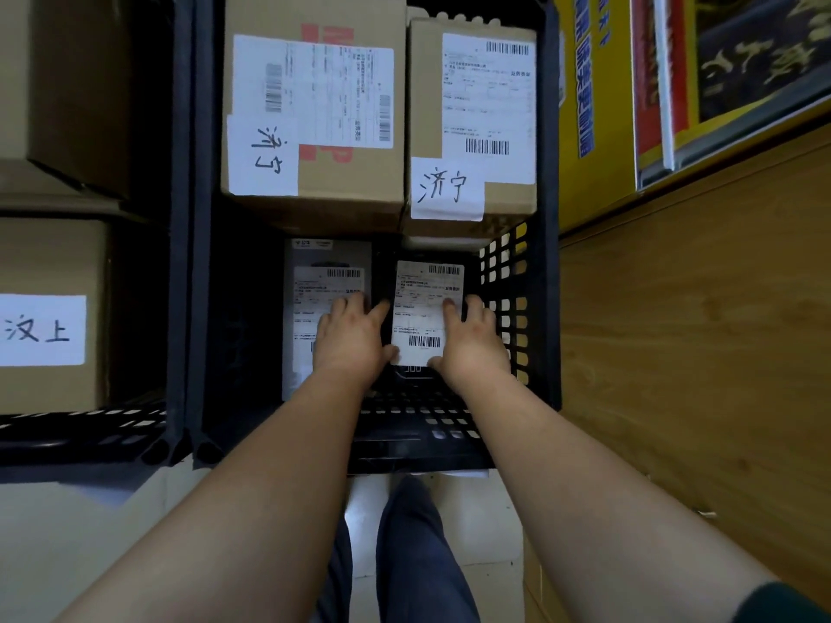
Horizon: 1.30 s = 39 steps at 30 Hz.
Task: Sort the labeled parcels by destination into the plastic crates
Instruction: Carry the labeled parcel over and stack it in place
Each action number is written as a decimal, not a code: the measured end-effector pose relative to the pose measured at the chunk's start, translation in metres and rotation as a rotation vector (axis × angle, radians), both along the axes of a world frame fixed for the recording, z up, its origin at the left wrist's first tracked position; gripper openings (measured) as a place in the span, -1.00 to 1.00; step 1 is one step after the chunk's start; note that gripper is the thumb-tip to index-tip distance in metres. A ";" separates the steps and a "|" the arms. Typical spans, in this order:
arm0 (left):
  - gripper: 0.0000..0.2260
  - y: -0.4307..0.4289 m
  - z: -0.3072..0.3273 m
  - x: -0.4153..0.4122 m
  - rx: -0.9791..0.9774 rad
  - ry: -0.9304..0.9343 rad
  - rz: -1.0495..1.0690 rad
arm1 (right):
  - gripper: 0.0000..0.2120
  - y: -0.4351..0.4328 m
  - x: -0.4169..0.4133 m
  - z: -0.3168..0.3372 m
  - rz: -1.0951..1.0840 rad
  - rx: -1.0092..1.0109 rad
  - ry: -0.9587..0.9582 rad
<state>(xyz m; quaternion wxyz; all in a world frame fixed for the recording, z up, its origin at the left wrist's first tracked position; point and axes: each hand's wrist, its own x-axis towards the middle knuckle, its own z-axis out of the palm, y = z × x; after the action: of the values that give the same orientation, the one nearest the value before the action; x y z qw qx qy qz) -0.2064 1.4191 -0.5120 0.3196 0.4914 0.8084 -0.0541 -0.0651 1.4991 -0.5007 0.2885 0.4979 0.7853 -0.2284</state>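
Observation:
Both my hands reach down into a black plastic crate. Between them is a small dark parcel with a white shipping label. My left hand grips its left edge and my right hand grips its right edge. Just left of it lies a grey flat parcel with its own label, partly under my left hand. At the back of the crate stand two cardboard boxes, each with a handwritten destination slip.
A second black crate on the left holds cardboard boxes, one with a handwritten slip. A wooden panel rises on the right, with yellow printed cartons behind it. My legs show below on pale floor.

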 end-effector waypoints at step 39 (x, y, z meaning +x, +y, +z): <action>-0.46 -0.059 0.577 -0.069 0.959 -0.006 -0.241 | -0.39 -0.056 0.013 0.566 -0.123 0.643 0.912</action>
<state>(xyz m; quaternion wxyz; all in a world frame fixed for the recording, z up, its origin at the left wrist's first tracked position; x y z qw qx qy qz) -0.2754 1.3598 0.0649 0.0512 0.6734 0.6787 0.2886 -0.0518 1.4427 0.0652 -0.2606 0.4563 0.8303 -0.1859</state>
